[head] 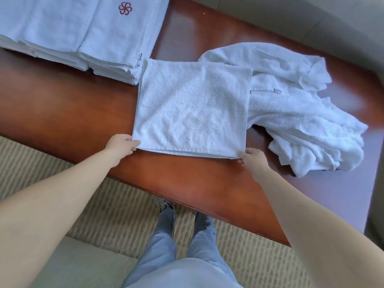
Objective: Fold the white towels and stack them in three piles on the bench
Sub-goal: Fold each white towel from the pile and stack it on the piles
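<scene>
Both hands pinch the folded towel (192,110) near the desk's (68,104) front edge: left grip (122,145), right grip (252,160) grasping its corners.

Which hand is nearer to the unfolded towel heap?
Right. The right hand pinches the folded towel's near right corner, beside the towel heap. The left hand holds the near left corner, farther away.

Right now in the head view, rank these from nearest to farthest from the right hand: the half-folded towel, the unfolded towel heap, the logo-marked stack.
1. Half-folded towel: in the right hand grip, at its near right corner.
2. Unfolded towel heap: just right of and beyond the hand.
3. Logo-marked stack: far left, at the bench's back.
</scene>
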Demonstrator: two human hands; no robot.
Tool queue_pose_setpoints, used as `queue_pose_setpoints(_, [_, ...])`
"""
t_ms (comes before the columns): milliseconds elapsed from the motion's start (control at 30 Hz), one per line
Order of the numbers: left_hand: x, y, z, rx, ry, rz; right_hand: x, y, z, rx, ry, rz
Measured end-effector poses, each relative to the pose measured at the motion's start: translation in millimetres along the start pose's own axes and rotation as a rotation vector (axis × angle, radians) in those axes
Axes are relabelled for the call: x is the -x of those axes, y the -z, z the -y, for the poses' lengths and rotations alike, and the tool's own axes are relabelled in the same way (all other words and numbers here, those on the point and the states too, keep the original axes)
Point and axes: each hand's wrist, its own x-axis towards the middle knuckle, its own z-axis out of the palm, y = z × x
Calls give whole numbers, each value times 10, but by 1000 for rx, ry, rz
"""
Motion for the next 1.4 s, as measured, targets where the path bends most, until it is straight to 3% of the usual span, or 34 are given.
queue_pose_setpoints(267, [307,411,-459,413,147,50,405,497,507,-110,47,55])
queue_pose_setpoints(733, [1598,1310,-2175,828,-180,134,1591,1506,2247,-587,390,-102])
queue_pose_setpoints(900, [1822,1508,-2425,807,-215,147,1810,1671,2524,-711,410,-84])
queue_pose_setpoints(1133, [1722,1417,-2448,731,-157,12,1748,1701,2539,-668,350,-31])
queue_pose_setpoints(1400, [1921,1336,-2634,894,-353,-138,1747,1896,2584,-649,541,-3])
